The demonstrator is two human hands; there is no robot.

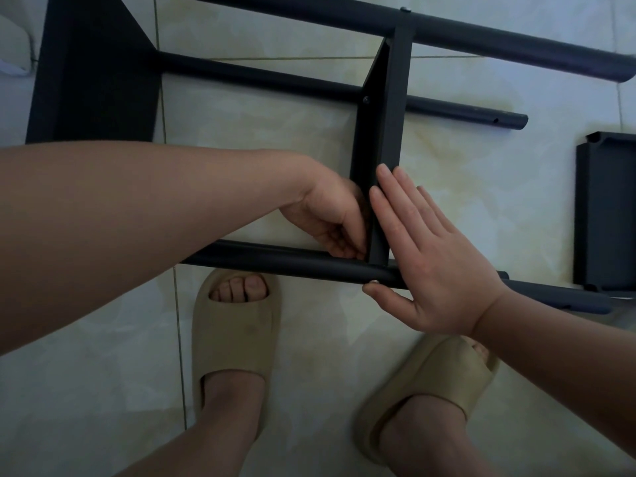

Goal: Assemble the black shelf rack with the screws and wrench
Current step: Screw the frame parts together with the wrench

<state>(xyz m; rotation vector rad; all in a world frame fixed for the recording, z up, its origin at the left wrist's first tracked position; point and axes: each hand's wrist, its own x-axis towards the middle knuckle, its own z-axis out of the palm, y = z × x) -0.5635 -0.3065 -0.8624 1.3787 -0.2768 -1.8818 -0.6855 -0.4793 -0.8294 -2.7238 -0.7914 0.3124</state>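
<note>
The black shelf rack lies on its side on the tiled floor. A narrow black shelf panel [382,132] stands between three long black poles: a far pole [481,39], a middle pole [275,80] and a near pole [292,265]. My right hand [433,263] lies flat with straight fingers against the panel's right face, its thumb under the near pole. My left hand [330,218] has its fingers curled at the joint of panel and near pole; what they pinch is hidden. A screw head [366,99] shows on the panel by the middle pole, another screw [406,9] on the far pole.
A second wide black shelf [93,70] is fixed at the far left of the poles. A loose black shelf panel [605,215] lies on the floor at the right. My two feet in beige slides [237,342] stand just in front of the near pole.
</note>
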